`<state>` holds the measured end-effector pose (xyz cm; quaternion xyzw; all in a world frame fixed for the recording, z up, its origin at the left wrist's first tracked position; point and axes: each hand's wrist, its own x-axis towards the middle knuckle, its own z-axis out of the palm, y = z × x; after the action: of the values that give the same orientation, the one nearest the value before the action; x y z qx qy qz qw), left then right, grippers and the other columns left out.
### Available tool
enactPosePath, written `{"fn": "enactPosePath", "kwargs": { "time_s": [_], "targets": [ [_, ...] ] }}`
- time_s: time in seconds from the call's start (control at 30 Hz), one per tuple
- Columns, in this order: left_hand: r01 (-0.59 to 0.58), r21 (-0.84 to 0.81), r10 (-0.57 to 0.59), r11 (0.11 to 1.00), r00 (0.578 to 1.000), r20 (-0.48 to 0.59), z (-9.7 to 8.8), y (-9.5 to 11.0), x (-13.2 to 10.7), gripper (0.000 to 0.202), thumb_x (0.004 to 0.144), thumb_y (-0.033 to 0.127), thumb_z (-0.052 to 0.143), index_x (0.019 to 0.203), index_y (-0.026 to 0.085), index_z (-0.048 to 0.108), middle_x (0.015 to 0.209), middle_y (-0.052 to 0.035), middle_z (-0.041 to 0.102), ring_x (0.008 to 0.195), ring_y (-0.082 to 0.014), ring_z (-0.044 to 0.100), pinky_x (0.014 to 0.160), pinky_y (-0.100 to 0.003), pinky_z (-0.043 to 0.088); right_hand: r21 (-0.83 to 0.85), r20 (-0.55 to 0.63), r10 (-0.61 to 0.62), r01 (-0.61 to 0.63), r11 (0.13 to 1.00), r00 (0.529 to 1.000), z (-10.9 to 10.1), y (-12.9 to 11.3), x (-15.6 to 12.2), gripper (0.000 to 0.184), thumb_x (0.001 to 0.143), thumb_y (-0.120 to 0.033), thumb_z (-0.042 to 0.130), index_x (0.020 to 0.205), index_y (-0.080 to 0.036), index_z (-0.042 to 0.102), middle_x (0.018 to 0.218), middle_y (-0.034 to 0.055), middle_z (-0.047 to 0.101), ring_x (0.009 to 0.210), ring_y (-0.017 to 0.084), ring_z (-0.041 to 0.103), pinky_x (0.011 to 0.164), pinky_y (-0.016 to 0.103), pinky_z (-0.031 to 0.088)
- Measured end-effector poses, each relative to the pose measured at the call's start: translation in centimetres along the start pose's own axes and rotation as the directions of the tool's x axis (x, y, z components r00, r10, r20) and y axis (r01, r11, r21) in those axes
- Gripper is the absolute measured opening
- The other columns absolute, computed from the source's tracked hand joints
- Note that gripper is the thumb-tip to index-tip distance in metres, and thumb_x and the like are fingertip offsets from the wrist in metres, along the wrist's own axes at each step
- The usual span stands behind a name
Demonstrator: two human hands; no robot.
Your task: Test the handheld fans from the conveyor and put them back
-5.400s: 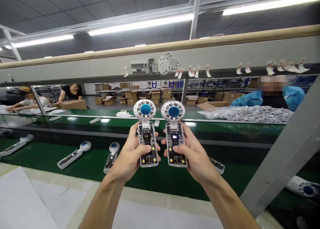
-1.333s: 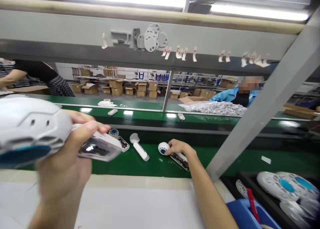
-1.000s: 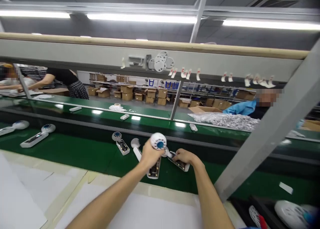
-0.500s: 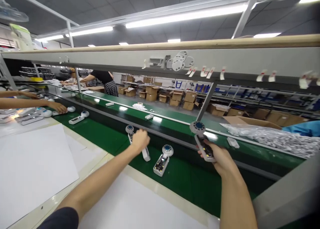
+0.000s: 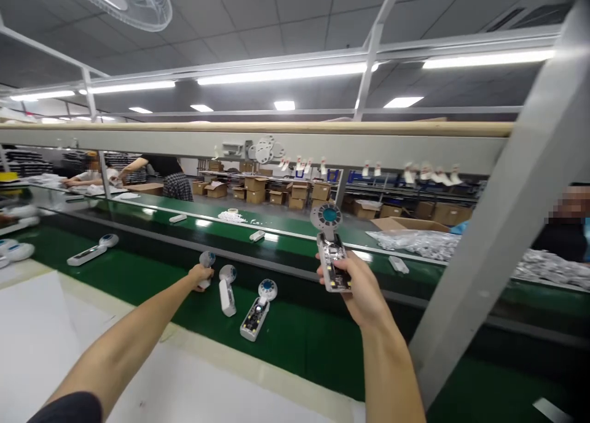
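Lying across my right hand (image 5: 364,281) is a pale handheld device (image 5: 334,257) with its body open. A circuit board with yellow parts shows inside, and a ring of slots circles its blue-green round head. My thumb presses on the board. Farther left, my left hand (image 5: 200,276) is closed round the body of a similar round-headed device (image 5: 207,259), most of it hidden by my fingers. Beside that hand, a white device (image 5: 227,297) rests on the green belt (image 5: 313,337). An open device (image 5: 255,318) with its board facing up lies just right of it.
Another device (image 5: 87,254) lies on the belt at left. A slanted metal post (image 5: 488,226) rises close to my right arm. Beyond the belt's rail are small white parts (image 5: 258,235) and a plastic bag of parts (image 5: 415,241). A shelf beam (image 5: 175,143) spans above; people work behind.
My view has turned right and up. My left hand has shifted away from the device beside it, holding another. My right hand has tilted its device upright, the open side toward me.
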<state>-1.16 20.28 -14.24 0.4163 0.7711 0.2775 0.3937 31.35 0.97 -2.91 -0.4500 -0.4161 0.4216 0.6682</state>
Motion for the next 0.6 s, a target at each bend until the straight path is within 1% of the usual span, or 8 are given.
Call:
{"fn": "enactPosePath", "kwargs": {
  "time_s": [0.07, 0.13, 0.2, 0.27, 0.33, 0.4, 0.5, 0.6],
  "targets": [
    [-0.046, -0.141, 0.054, 0.989, 0.997, 0.050, -1.1, 0.0, -0.7, 0.035, 0.096, 0.035, 0.062, 0.124, 0.014, 0.060, 0.118, -0.0098, 0.064, 0.098, -0.0199, 0.065, 0.082, -0.039, 0.059, 0.027, 0.037, -0.051, 0.050, 0.998, 0.998, 0.5, -0.8, -1.0, 0.037, 0.076, -0.026, 0.061, 0.112, -0.016, 0.065, 0.087, 0.0047, 0.073, 0.062, 0.014, 0.065, 0.054, 0.021, 0.053],
    [-0.112, -0.282, 0.138, 0.953, 0.988, 0.075, -2.3, 0.1, -1.7, 0.033, 0.096, 0.036, 0.061, 0.121, 0.014, 0.060, 0.112, -0.0085, 0.065, 0.091, -0.0174, 0.066, 0.076, -0.035, 0.059, 0.054, 0.089, -0.100, 0.095, 0.994, 0.991, 0.9, -1.4, -1.9, 0.040, 0.078, -0.027, 0.061, 0.116, -0.018, 0.062, 0.089, 0.0032, 0.071, 0.066, 0.014, 0.065, 0.058, 0.022, 0.053],
    [-0.188, -0.415, 0.240, 0.890, 0.968, 0.077, -3.2, 0.6, -3.0, 0.032, 0.097, 0.038, 0.059, 0.117, 0.014, 0.061, 0.103, -0.0062, 0.065, 0.081, -0.0141, 0.064, 0.069, -0.030, 0.057, 0.069, 0.130, -0.127, 0.119, 0.991, 0.983, 1.1, -1.9, -2.5, 0.043, 0.079, -0.028, 0.061, 0.122, -0.020, 0.058, 0.093, 0.0029, 0.070, 0.070, 0.014, 0.065, 0.062, 0.024, 0.054],
    [-0.252, -0.531, 0.342, 0.809, 0.936, 0.077, -3.9, 1.4, -4.9, 0.026, 0.100, 0.034, 0.053, 0.111, 0.012, 0.060, 0.092, -0.0042, 0.064, 0.068, -0.0112, 0.061, 0.060, -0.025, 0.054, 0.061, 0.142, -0.131, 0.123, 0.991, 0.981, 1.4, -2.1, -2.9, 0.047, 0.080, -0.027, 0.060, 0.127, -0.021, 0.055, 0.100, 0.0039, 0.069, 0.074, 0.015, 0.066, 0.064, 0.025, 0.055],
    [-0.301, -0.624, 0.449, 0.721, 0.889, 0.089, -4.2, 2.5, -7.4, 0.021, 0.100, 0.025, 0.046, 0.106, 0.010, 0.058, 0.081, -0.0039, 0.064, 0.058, -0.0111, 0.059, 0.053, -0.025, 0.050, 0.049, 0.144, -0.133, 0.127, 0.991, 0.981, 1.7, -2.1, -3.2, 0.049, 0.080, -0.027, 0.061, 0.128, -0.022, 0.053, 0.106, 0.0051, 0.068, 0.078, 0.017, 0.067, 0.066, 0.027, 0.056],
    [-0.337, -0.694, 0.551, 0.636, 0.828, 0.102, -4.3, 3.6, -10.3, 0.021, 0.095, 0.018, 0.045, 0.108, 0.009, 0.057, 0.077, -0.0055, 0.065, 0.054, -0.0137, 0.061, 0.053, -0.027, 0.052, 0.043, 0.148, -0.138, 0.133, 0.990, 0.979, 2.0, -2.1, -3.4, 0.049, 0.081, -0.027, 0.061, 0.129, -0.022, 0.052, 0.108, 0.0050, 0.068, 0.081, 0.017, 0.068, 0.068, 0.029, 0.058],
    [-0.376, -0.759, 0.661, 0.532, 0.744, 0.095, -4.1, 4.7, -14.8, 0.032, 0.089, 0.020, 0.051, 0.120, 0.012, 0.055, 0.083, -0.0072, 0.069, 0.057, -0.0169, 0.066, 0.056, -0.029, 0.055, 0.035, 0.147, -0.126, 0.122, 0.992, 0.981, 2.5, -2.1, -3.7, 0.052, 0.082, -0.027, 0.064, 0.131, -0.023, 0.049, 0.101, 0.0028, 0.068, 0.081, 0.018, 0.069, 0.070, 0.030, 0.059],
    [-0.409, -0.809, 0.758, 0.421, 0.649, 0.067, -3.5, 4.6, -18.7, 0.046, 0.087, 0.024, 0.057, 0.132, 0.019, 0.049, 0.091, -0.0073, 0.070, 0.058, -0.0172, 0.067, 0.053, -0.029, 0.054, 0.053, 0.170, -0.112, 0.104, 0.993, 0.979, 3.0, -1.9, -3.9, 0.060, 0.081, -0.027, 0.068, 0.136, -0.024, 0.043, 0.096, 0.0005, 0.068, 0.079, 0.019, 0.071, 0.072, 0.034, 0.060]
  ]
}}
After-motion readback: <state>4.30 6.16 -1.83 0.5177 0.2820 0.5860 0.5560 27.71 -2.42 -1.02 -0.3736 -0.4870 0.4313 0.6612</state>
